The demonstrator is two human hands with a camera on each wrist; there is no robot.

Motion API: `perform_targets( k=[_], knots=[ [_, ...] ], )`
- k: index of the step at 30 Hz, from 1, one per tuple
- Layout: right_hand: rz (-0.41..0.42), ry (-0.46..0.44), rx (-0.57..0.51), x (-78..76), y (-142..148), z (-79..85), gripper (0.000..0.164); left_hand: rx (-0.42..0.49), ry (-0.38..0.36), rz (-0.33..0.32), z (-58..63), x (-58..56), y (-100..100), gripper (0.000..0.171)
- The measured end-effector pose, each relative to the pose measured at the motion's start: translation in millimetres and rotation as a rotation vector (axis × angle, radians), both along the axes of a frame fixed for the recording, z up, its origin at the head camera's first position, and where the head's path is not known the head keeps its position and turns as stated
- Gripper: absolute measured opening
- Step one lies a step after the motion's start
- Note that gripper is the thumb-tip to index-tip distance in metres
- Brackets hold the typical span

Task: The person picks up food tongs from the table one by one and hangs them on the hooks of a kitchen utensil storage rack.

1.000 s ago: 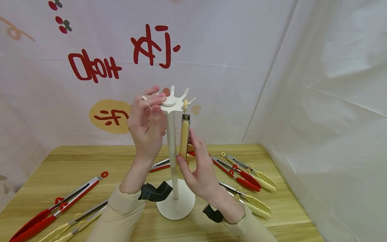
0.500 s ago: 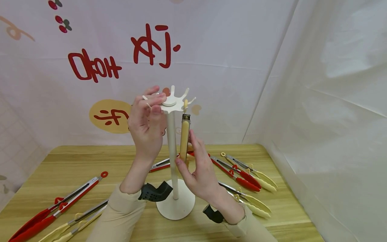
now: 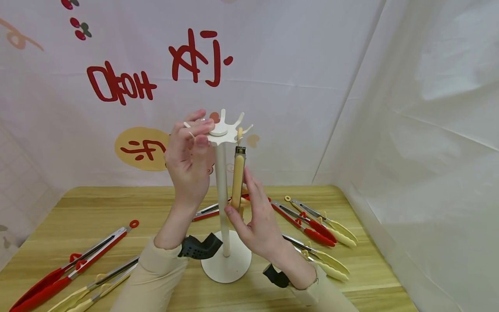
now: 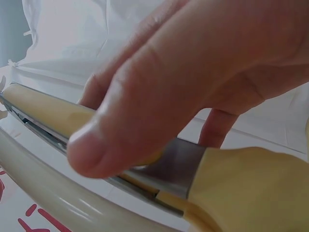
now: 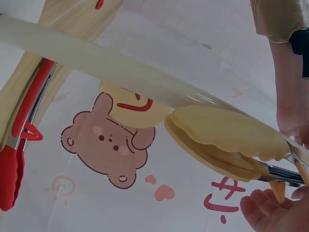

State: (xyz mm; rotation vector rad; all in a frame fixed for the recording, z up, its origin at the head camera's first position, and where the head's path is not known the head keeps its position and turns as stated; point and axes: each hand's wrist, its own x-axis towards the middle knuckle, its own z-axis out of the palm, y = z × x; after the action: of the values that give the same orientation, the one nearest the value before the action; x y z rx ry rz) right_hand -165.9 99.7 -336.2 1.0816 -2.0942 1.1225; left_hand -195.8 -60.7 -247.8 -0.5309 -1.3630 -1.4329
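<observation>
My left hand holds the hooked top of a white utensil stand, its fingers over the disc and the thumb at the front edge. My right hand grips cream-coloured tongs beside the pole. The tongs hang head down, and their pull ring overlaps one hook. In the left wrist view, the right thumb lies across the tongs' metal arm above the cream head. The right wrist view has both scalloped heads close to the pole.
Red tongs and cream tongs lie at the left of the wooden table. Several more red and cream tongs lie at the right and behind the pole. The stand's round base rests between the forearms. A printed cloth hangs behind.
The right thumb has shifted slightly down and left along the tongs, toward the pole. The left hand and the stand keep their places.
</observation>
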Motion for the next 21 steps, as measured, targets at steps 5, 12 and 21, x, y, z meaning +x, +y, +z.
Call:
perform_targets(
  k=[5, 12, 21],
  knots=[
    [0.002, 0.001, 0.005, -0.2, 2, -1.5, 0.078, 0.004, 0.01, -0.011, -0.7, -0.7, 0, 0.065],
    [-0.005, -0.016, 0.018, -0.5, 4, -5.5, 0.08, 0.009, 0.009, -0.017, -1.5, -0.5, -1, 0.07],
    [-0.039, -0.042, 0.046, -0.2, 10, -11.1, 0.083, 0.0, 0.013, -0.024, -1.0, -0.1, -1, 0.069]
  ],
)
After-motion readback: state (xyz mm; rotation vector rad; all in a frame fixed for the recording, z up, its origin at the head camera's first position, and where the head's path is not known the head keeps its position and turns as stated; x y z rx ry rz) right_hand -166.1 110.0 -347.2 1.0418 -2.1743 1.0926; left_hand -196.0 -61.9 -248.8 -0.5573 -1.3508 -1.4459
